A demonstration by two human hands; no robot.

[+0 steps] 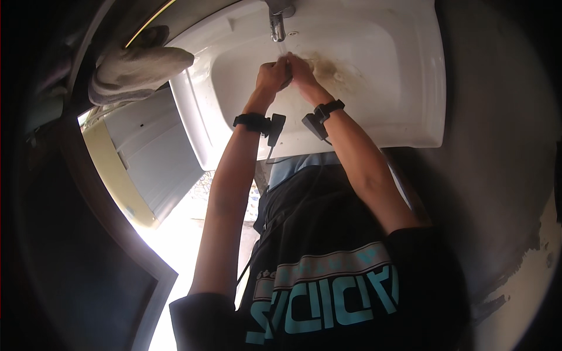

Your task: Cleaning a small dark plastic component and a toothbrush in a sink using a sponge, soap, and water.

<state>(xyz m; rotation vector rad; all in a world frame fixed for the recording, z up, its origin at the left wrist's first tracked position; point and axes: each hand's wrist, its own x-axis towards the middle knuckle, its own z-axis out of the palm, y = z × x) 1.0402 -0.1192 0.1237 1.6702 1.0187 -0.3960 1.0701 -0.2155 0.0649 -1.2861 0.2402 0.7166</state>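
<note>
Over a white ceramic washbasin (369, 118), my left hand (273, 75) and my right hand (302, 72) touch each other just below the spout of a chrome tap (277, 28). A thin stream of water falls from the spout onto them. Brownish water (327, 70) lies in the basin beside my right hand. The fingers are pressed together and partly hidden, so whether something small is between them does not show. Each wrist wears a black strap with a small device and a cable.
A grey-and-white cloth (140, 72) hangs at the basin's left side. Below it stands a grey panel with a yellowish edge (151, 149). A dark frame (118, 228) runs along the left. At the right is a wall (491, 131) with peeling paint lower down.
</note>
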